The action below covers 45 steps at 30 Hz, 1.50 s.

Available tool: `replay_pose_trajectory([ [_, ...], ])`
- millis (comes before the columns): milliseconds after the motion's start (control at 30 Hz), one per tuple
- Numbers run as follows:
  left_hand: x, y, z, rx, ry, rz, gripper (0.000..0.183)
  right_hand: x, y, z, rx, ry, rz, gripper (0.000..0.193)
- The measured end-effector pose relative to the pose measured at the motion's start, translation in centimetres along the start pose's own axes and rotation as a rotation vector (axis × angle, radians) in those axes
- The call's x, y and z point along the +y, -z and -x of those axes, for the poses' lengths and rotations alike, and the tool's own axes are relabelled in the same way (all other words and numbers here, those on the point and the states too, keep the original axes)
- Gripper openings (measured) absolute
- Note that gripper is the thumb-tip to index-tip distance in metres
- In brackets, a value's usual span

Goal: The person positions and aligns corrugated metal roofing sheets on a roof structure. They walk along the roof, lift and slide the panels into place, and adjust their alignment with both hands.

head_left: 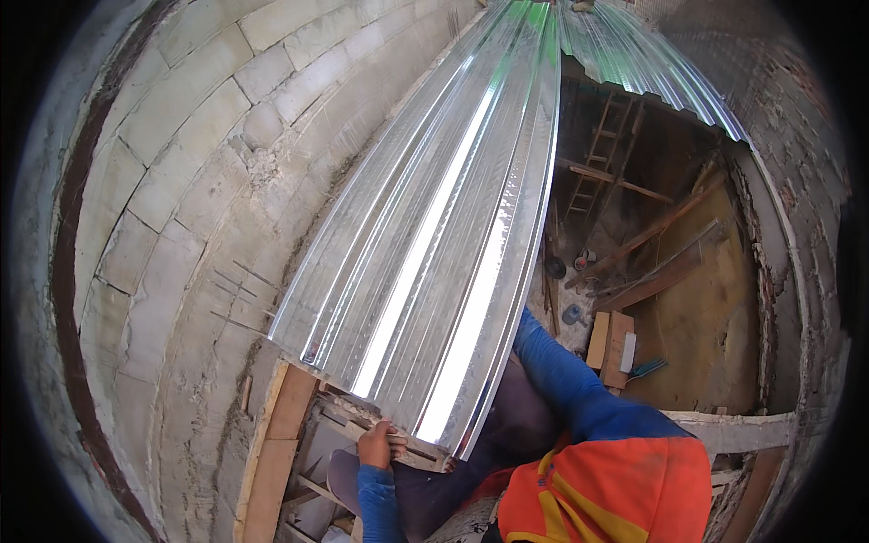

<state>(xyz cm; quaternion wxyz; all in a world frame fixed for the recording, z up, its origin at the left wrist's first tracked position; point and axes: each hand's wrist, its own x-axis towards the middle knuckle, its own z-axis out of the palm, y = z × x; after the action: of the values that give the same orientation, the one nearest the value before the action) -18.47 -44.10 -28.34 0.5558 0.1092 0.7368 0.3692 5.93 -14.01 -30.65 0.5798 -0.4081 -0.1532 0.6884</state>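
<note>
A long, shiny ribbed metal roofing sheet [412, 244] runs from near me to the far end. Under its near end lies a rough wooden beam [421, 452]. My left hand [380, 443], in a blue sleeve, is closed with its fingers curled on that beam, right beside the sheet's edge. My right arm [579, 380], also in a blue sleeve, reaches forward along the sheet's right edge. The right hand is hidden behind the sheet, so its fingers do not show. My knees bend in dark trousers [516, 412] below the sheet.
A block wall [172, 181] with jutting rebar [237, 290] rises at left. At right, a deep opening drops to a floor with a ladder [602, 145], planks [652, 235] and boards [615, 344]. More metal sheeting [643, 63] covers the far right. A timber board [272, 452] stands near left.
</note>
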Motion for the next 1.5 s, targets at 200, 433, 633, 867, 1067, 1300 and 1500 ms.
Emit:
replay_pose_trajectory([
  [200, -6.9, -11.0, 0.7, 0.167, -0.202, 1.053, 0.058, 0.0, 0.6, -0.5, 0.001, 0.007, -0.007, 0.050],
  [433, -5.9, -16.3, 0.7, 0.140, -0.434, 0.876, 0.053, 0.6, 1.3, -0.5, -0.008, 0.009, -0.018, 0.049],
  [633, -5.7, -16.5, -0.1, 0.286, -0.620, 0.632, 0.050, 0.7, 2.2, -0.9, -0.002, 0.017, -0.028, 0.049],
  [867, -5.1, -16.5, -0.4, 0.465, -0.827, 0.345, 0.045, 0.4, 1.8, -1.5, 0.004, 0.022, -0.050, 0.049],
  [1067, -5.1, -15.3, -0.3, 0.623, -1.032, -0.004, 0.041, 0.8, 1.5, -1.4, 0.025, 0.050, -0.083, 0.049],
  [1300, -5.2, -13.6, -0.6, 0.760, -1.188, -0.313, 0.037, 1.4, 0.4, -1.4, 0.034, 0.091, -0.150, 0.049],
  [1500, -4.4, -13.0, -1.2, 0.807, -1.249, -0.453, 0.033, 0.7, -0.2, -2.0, 0.037, 0.163, -0.211, 0.049],
])
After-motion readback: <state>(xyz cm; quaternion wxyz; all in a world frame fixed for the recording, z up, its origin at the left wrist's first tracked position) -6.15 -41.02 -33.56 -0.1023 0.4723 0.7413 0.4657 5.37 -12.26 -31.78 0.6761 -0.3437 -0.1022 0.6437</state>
